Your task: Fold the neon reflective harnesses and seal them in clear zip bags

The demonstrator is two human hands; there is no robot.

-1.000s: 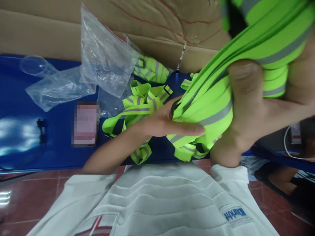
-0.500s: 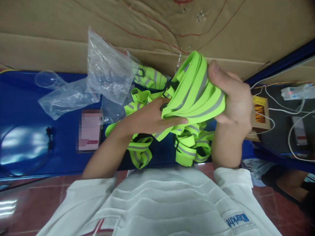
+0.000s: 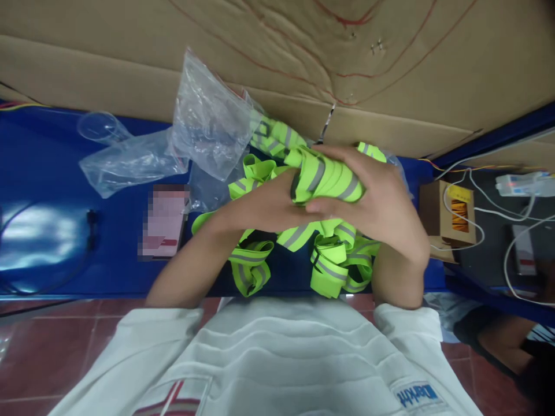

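Note:
A bundle of neon-yellow reflective strap (image 3: 327, 176) with grey stripes is bunched between my hands. My left hand (image 3: 288, 202) grips its near left end; most of those fingers are hidden behind the bundle. Wrapped over the right end is my right hand (image 3: 366, 199), its thumb across the near side and its fingers along the far side. Below and around the hands, more reflective straps (image 3: 329, 266) lie in loops on the blue table (image 3: 117, 277). One loose loop (image 3: 249, 268) hangs near the table's front edge.
Clear plastic bags (image 3: 212, 115) lie at the back left, one over a bagged strap bundle (image 3: 281, 136). A pink-and-white box (image 3: 162, 225) sits left of my forearm. To the right are an open cardboard box (image 3: 448, 211), white cables and a power strip (image 3: 522, 185). Another person's arm (image 3: 503, 341) shows lower right.
The fanned-out strap loops have been compressed into a smaller bundle. My right hand has moved down and left, closing around it. The view has shifted slightly.

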